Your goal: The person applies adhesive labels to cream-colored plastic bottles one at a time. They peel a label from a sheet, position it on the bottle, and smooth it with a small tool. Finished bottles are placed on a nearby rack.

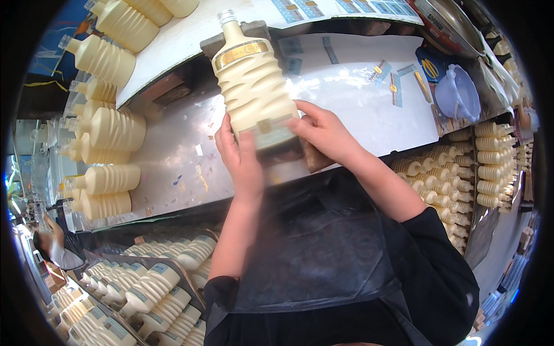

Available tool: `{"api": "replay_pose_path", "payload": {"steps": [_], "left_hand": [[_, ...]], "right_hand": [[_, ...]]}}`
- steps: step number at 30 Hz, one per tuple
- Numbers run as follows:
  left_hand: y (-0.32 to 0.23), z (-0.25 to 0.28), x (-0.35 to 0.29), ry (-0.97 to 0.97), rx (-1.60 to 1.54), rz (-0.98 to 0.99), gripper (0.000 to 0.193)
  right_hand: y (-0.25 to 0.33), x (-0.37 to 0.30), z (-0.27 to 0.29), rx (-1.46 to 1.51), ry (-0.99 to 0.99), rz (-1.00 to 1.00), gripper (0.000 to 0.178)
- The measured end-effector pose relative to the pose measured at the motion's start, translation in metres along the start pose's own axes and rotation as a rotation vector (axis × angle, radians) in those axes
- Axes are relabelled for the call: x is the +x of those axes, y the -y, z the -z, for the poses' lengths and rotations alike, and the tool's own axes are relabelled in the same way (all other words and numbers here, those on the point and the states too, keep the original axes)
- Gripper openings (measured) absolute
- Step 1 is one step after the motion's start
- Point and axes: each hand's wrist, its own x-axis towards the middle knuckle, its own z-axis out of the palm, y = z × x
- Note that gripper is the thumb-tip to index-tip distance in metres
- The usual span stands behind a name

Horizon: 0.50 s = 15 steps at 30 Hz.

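A cream-coloured bottle (248, 86) with a wavy ribbed body and clear neck lies in front of me, neck pointing away, propped on a dark block (212, 45). A gold label sits near its shoulder, and a pale blue-grey label (266, 131) with a small gold patch crosses its lower end. My left hand (238, 155) grips the bottle's lower left side, thumb up by the label's left end. My right hand (323, 130) holds the lower right side, its thumb on the label's right end. The hands are slightly blurred.
More cream bottles (112, 138) stand along the table's left side. Loose label strips (396, 89) and a lavender bucket (457, 94) are at the right. Label sheets (323, 8) lie on the raised shelf. Stacked bottles (153, 288) fill crates lower left; others (441, 173) are piled right.
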Motion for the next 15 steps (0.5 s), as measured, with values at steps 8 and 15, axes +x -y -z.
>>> {"api": "replay_pose_path", "payload": {"steps": [8,15], "left_hand": [[0.003,0.001,0.007,-0.014,-0.406,0.148,0.063],[0.003,0.007,0.005,0.083,0.117,-0.046,0.077]], "right_hand": [[0.025,-0.002,-0.002,-0.362,-0.064,-0.019,0.059],[0.027,-0.003,-0.001,-0.384,-0.052,-0.063,0.061]]}}
